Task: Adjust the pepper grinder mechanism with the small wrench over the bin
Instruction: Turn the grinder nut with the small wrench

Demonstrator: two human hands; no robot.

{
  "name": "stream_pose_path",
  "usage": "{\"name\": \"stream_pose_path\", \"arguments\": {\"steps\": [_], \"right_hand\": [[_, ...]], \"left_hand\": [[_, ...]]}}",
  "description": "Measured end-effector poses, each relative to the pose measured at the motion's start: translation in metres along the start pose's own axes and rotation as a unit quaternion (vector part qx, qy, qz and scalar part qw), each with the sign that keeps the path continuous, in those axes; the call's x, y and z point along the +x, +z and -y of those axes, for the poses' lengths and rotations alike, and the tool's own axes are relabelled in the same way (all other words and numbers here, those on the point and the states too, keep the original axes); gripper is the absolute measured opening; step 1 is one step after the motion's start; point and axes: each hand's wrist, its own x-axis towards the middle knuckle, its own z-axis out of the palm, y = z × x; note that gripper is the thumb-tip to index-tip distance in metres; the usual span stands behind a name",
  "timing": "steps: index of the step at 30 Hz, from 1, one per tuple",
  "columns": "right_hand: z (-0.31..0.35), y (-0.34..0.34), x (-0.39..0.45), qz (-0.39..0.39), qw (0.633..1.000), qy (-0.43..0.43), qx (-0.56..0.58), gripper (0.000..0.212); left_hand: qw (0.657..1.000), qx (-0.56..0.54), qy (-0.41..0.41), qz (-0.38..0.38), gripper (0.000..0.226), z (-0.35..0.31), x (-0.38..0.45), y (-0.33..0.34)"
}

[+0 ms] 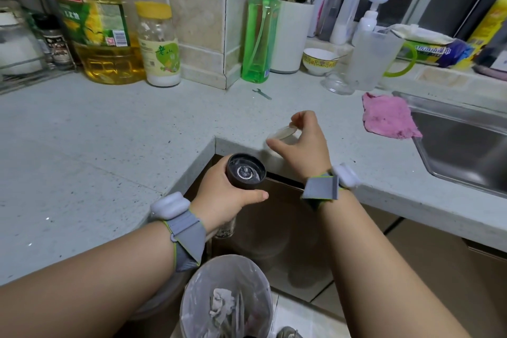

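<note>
Head view: left hand (pixel 227 197) clenched round pepper grinder (pixel 246 172), inverted, mechanism up, over bin (pixel 225 296). Right hand (pixel 304 142) pinches clear cap (pixel 284 134) at tabletop (pixel 109 131) edge. Small wrench (pixel 262 94) lies beyond, handle angled right; right hand nearer.

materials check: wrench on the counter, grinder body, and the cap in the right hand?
Wrench: looks like bare metal, grey with a dull sheen, thin and flat. Pepper grinder in the left hand: dark, glossy collar, probably plastic; lower body clear, glass or acrylic, peppercorns showing through. Cap in the right hand: translucent, likely plastic.
</note>
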Motion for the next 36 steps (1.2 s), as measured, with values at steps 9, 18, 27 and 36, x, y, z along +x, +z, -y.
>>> {"name": "stream_pose_path", "arguments": {"steps": [9,18,27,36], "right_hand": [[0.002,0.021,0.016,0.08,0.988,0.03,-0.131,0.067],[0.001,0.024,0.038,0.11,0.983,0.052,-0.137,0.063],[-0.013,0.054,0.121,0.165,0.955,-0.003,-0.248,0.035],[-0.024,0.081,0.16,0.219,0.922,-0.018,-0.319,0.042]], "left_hand": [[1.0,-0.003,-0.011,-0.008,0.059,0.0,0.002,0.001],[0.999,-0.017,-0.028,-0.011,0.068,0.002,0.004,0.002],[0.999,-0.017,-0.031,-0.013,0.065,0.001,0.002,0.001],[0.999,-0.013,-0.03,-0.007,0.059,0.0,0.003,-0.001]]}}
